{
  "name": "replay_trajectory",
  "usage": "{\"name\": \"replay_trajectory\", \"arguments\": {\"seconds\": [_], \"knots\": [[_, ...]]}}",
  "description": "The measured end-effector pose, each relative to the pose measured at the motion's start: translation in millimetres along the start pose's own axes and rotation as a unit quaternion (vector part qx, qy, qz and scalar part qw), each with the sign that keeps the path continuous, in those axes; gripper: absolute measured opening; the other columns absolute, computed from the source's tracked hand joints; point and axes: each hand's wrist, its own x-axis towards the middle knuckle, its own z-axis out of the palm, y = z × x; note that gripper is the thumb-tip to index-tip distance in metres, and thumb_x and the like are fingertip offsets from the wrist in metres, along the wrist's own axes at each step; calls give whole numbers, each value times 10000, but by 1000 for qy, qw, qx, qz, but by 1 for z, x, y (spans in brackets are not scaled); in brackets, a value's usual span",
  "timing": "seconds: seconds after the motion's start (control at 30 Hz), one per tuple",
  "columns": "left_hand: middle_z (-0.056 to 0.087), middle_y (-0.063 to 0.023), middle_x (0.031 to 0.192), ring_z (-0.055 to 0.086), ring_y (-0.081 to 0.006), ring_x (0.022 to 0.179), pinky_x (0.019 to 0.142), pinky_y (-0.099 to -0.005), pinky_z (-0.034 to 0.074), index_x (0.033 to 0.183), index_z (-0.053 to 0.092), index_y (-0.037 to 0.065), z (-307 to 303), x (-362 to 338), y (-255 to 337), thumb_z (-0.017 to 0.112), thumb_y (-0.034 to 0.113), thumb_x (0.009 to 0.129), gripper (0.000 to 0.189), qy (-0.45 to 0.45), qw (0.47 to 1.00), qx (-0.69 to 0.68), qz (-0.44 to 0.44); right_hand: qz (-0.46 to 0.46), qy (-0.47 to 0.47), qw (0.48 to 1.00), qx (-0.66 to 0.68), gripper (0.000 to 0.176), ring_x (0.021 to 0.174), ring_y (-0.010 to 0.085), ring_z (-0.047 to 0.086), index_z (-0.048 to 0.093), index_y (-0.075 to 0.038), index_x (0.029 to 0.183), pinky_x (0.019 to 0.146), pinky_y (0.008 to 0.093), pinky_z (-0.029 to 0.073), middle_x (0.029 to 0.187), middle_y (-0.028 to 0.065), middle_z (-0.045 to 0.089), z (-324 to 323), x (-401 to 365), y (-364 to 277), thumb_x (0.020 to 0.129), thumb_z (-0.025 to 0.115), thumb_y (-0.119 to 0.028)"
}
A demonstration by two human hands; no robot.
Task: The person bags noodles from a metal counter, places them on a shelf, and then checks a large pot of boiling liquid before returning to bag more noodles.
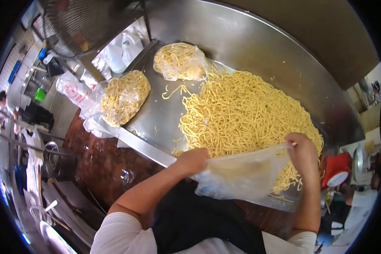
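Left hand [193, 161] and right hand [304, 153] gripped — seemingly opening — a translucent plastic bag [241, 178] by yellow noodles [249, 112]. Widening seemed needed next.

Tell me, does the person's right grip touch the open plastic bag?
Touching: the head view shows the right grip pinching the open plastic bag at its rim.

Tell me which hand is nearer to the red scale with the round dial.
Right. The right hand, gripping one side of the plastic bag, is just left of the red scale; the left hand grips the bag's far side.
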Motion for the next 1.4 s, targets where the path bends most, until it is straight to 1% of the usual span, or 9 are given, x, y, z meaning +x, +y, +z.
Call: {"name": "replay_trajectory", "arguments": {"seconds": [0.13,0.23,0.4,0.53,0.57,0.63,0.83,1.2,1.4], "knots": [[655,-121,951,654,-264,887,718,-426,542,1133,595,95,-29,27,-16,590,157,873,268,-196,866,-404,-219,-4,-61,989,-133,122,741,274,639,661,-52,887,682,373,495,822,126,663,-23,2,8,780,607,-28],[627,-144,1068,646,-234,955,809,-403,555,1294,474,61,-26,59,-31,597,53,866,445,-69,558,-802,-202,-6,-158,987,-16,63,674,200,632,623,-19,850,612,314,483,763,86,656,-34,6,-4,788,619,-8],[622,-128,1074,637,-214,903,760,-406,545,1289,490,64,-2,79,18,609,161,893,425,-123,649,-742,-115,103,-90,918,372,88,676,119,606,571,-21,944,609,254,492,735,34,613,-50,36,-20,880,564,-81],[636,-105,1069,620,-194,857,727,-367,521,1277,523,58,23,72,68,614,330,914,463,-262,738,-609,-125,152,-34,969,193,233,794,196,663,574,-33,1040,704,321,522,862,100,651,-53,108,26,841,622,-146],[636,-105,1069,620,-194,857,727,-367,521,1277,523,58,22,69,78,614,330,914,463,-265,736,-611,-124,155,-34,969,189,233,794,196,663,574,-33,1040,704,321,522,862,100,651,-43,117,29,841,622,-146],[636,-105,1089,626,-194,912,772,-379,528,1260,541,36,20,64,91,589,340,931,450,-309,671,-635,-224,70,-31,906,-417,519,1020,278,614,566,-52,1187,855,413,488,1097,169,615,-22,129,20,751,736,-276],[626,-112,1154,601,-213,1084,927,-358,491,1298,515,32,56,54,63,497,229,988,368,-338,538,-770,-62,-150,-170,946,-230,1061,1403,414,190,272,-118,1480,1133,549,173,1546,224,136,132,87,-71,638,805,-481],[628,-57,1173,620,-196,1017,867,-360,518,1253,542,52,38,33,20,456,397,991,442,-247,494,-781,-292,164,-153,957,-182,733,1279,412,428,422,-89,1393,1021,402,413,1547,238,108,196,301,27,730,710,-214],[640,-16,1096,618,-126,957,794,-323,533,1223,564,97,79,25,16,471,335,978,354,-265,611,-707,-237,113,-97,988,-51,493,1055,285,621,624,-71,1177,886,377,501,1168,163,622,189,268,9,709,707,-203]]}}
